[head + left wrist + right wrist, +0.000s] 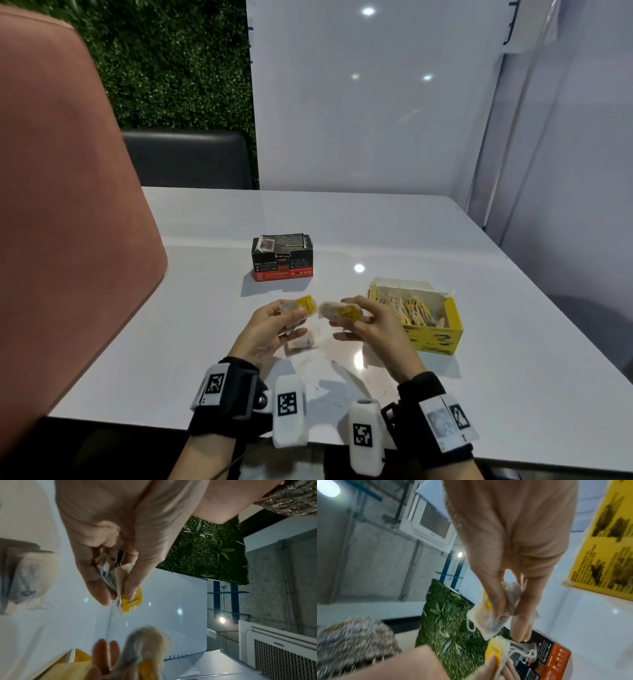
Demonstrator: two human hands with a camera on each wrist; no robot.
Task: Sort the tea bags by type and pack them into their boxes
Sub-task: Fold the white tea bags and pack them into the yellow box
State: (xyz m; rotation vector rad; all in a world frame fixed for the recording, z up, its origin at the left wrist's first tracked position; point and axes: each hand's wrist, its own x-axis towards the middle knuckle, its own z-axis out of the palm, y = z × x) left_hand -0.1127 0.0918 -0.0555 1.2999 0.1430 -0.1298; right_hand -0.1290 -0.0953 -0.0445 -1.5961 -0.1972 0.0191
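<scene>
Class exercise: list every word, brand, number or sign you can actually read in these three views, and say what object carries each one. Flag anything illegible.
"CUP": partial white lettering on the front of the black and red tea box; the rest of its print is too small or blurred.
Yellow tea box: black print, blurred, unreadable.
Yellow tags on the tea bags in the left hand and right hand: dark print, illegible.
Wrist bands: square black-and-white coded markers, no words.
</scene>
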